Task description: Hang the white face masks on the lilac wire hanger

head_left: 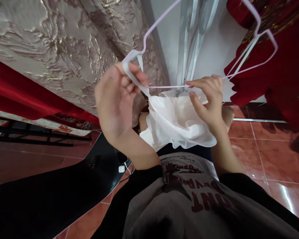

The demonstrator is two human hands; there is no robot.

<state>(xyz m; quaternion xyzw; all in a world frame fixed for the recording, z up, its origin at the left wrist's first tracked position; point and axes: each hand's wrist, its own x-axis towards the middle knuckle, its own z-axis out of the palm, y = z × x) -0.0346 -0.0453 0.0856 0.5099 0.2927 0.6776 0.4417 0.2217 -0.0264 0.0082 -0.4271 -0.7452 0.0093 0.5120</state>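
Observation:
A lilac clothes hanger (168, 87) spans the space in front of me, its lower bar running between my hands. From it hangs a white garment (179, 122) with thin straps and a sheer ruffled edge, low over my lap. My left hand (119, 103), slightly blurred, is curled at the hanger's left end. A white strap (132, 77) loops across its fingers and over the hanger's notch. On the right, more straps (244, 56) run up to the other notch. My right hand (209, 96) is at the lower bar, index finger touching it and thumb just below; part of the bar is hidden behind its fingers.
Shiny beige embossed fabric (64, 49) hangs at the left, above red cloth (40, 93) and a black metal rack (35, 134). A black glossy surface (64, 192) lies lower left, with a white charger (121, 169). Dark red cloth (286, 73) hangs right, above red tiles (276, 142).

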